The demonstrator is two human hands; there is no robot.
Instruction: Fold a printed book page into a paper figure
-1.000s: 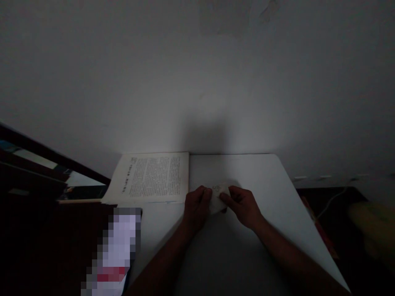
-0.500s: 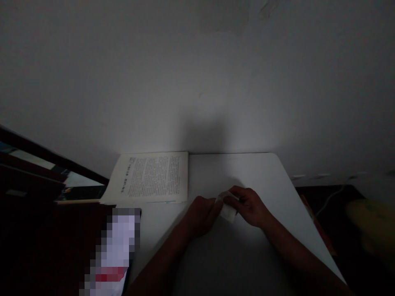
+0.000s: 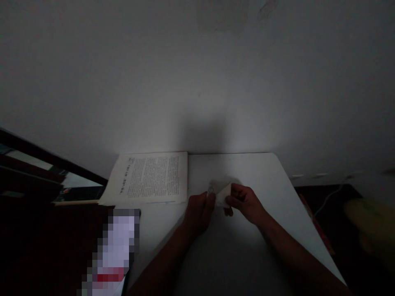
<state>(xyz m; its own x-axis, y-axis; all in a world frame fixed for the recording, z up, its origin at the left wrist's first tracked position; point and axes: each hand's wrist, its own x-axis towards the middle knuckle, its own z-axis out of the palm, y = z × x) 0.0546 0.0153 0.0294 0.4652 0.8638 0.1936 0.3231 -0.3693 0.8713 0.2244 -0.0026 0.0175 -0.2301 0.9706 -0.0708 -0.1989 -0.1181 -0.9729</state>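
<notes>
Far left, the room is dim: dark furniture (image 3: 33, 185) runs along the wall, and nothing on it can be read. Just right of it, low in the view, sits a blurred-out white patch with a red band (image 3: 114, 246); no lettering shows there.

Next comes a printed page (image 3: 151, 177) lying flat at the far left corner of the white table (image 3: 247, 255). It carries dense lines of print with a heading down its left side, but the type is too small and too dark to make out. Its far edge lies against the wall (image 3: 197, 74), and its right edge stops close to the left hand.

The left hand (image 3: 199, 209) is curled, its fingertips pinching the left edge of a small white piece of paper (image 3: 219, 192). That paper is held just above the tabletop, between the two hands, a little beyond the table's middle. A faint mark sits near its left corner; I cannot read it. The right hand (image 3: 245, 203) grips the paper's right lower edge between thumb and fingers.

Bare tabletop lies between the hands and the wall, and more to the right, out to the table's rounded far corner and its right edge, which slants down toward the viewer. Nearer, the surface under both forearms is open too.

Past that edge, a pale cable (image 3: 327, 201) trails over dark floor, and a blurred yellowish shape (image 3: 370, 224) sits far right.
</notes>
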